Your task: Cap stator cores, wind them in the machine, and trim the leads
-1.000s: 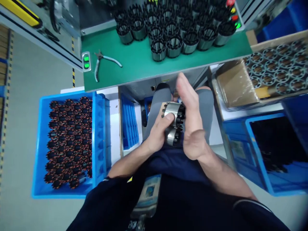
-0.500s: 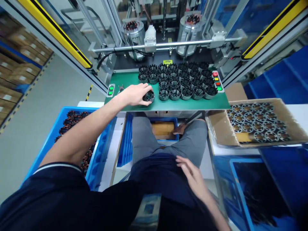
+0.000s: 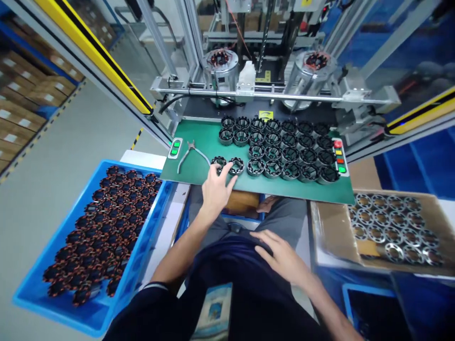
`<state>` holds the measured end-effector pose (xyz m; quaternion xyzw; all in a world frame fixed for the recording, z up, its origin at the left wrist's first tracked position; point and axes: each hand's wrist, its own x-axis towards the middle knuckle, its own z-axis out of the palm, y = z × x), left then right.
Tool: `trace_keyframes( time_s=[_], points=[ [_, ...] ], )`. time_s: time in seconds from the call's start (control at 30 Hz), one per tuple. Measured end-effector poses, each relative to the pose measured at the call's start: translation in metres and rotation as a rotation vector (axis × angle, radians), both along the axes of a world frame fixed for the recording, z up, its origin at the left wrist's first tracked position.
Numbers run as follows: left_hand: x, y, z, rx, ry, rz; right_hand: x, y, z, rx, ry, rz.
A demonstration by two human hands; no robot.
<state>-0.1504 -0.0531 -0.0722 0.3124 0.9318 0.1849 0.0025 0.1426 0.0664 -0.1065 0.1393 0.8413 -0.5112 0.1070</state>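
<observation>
My left hand [image 3: 216, 190] is at the front edge of the green work surface [image 3: 199, 129], fingers apart. Its fingertips reach over a black-and-grey motor stator core [image 3: 218, 163] and the near-left rim of a second core [image 3: 236, 166]; whether they touch cannot be made out. To the right, several more such cores [image 3: 273, 168] stand upright in close rows. Pliers [image 3: 192, 146] with spread grey handles lie left of my hand. My right hand [image 3: 280, 258] rests by my lap, fingers loosely stretched and holding nothing.
Copper-wound stators [image 3: 106, 222] fill a blue bin [image 3: 103, 327] at left. At right, a cardboard box [image 3: 332, 227] holds bare metal rings [image 3: 391, 218]. Behind the cores, a metal rail [image 3: 284, 94] crosses before two cylindrical fixtures [image 3: 222, 73]. Button panels [image 3: 175, 148] flank the surface.
My left hand has let go of the core and drawn back toward me; a core beside it and the pliers now show. The view has shifted. My right hand stays by my lap.
</observation>
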Motion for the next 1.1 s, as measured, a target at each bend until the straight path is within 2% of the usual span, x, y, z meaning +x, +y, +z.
trace_keyframes(
  time_s=[0.1,0.23,0.43,0.7,0.87,1.1],
  points=[
    [-0.008,0.019,-0.004,0.027,-0.036,0.013,-0.023,0.023,0.014,0.064,0.01,0.046],
    [-0.028,0.041,0.004,0.029,-0.053,0.005,-0.036,0.034,0.026,0.098,0.018,0.065],
    [-0.043,0.055,0.011,0.014,-0.048,0.002,-0.029,0.022,0.021,0.07,-0.019,0.072],
    [-0.044,0.058,0.003,0.039,-0.044,0.021,-0.033,0.013,0.02,0.039,-0.092,0.143],
    [-0.049,0.038,-0.003,0.085,-0.035,0.069,-0.048,0.022,0.027,0.094,-0.11,0.148],
    [-0.091,-0.03,-0.004,0.064,0.078,0.333,-0.063,0.025,0.029,0.132,-0.093,0.155]
  ],
)
